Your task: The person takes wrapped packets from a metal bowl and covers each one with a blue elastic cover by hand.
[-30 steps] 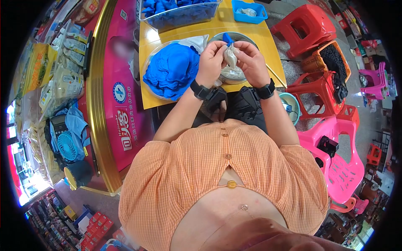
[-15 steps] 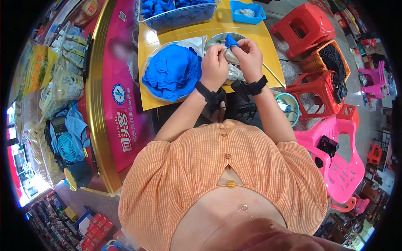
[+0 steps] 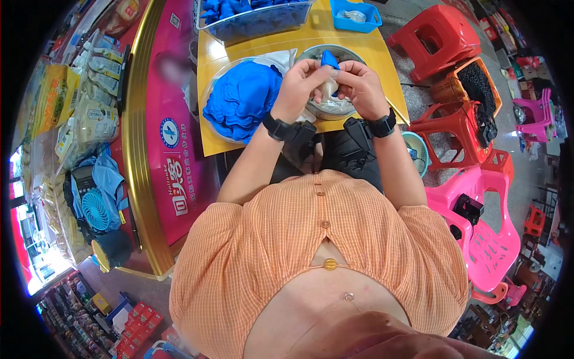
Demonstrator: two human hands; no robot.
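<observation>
Over a round metal tin (image 3: 306,55), both hands meet on a small blue cloth piece (image 3: 328,58) that comes to a point at the top. A pale, whitish part (image 3: 328,89) hangs below it, and I cannot make out its material. My left hand (image 3: 299,87) pinches the piece from the left with thumb and fingers. From the right, my right hand (image 3: 363,88) grips it with its fingertips. Crinkled clear plastic shows inside the tin. Left of the tin, a heap of blue cloth pieces (image 3: 242,99) fills a clear round tub.
More blue pieces fill a clear bin (image 3: 257,27) at the yellow table's (image 3: 323,35) far end, beside a small blue basket (image 3: 357,17). A pink counter panel (image 3: 173,107) stands left. Red stools (image 3: 439,42) and a pink chair (image 3: 490,239) stand right.
Both hands have shifted slightly and the forearms have spread apart. The blue piece now stands more upright between the fingertips, with the pale part hanging lower.
</observation>
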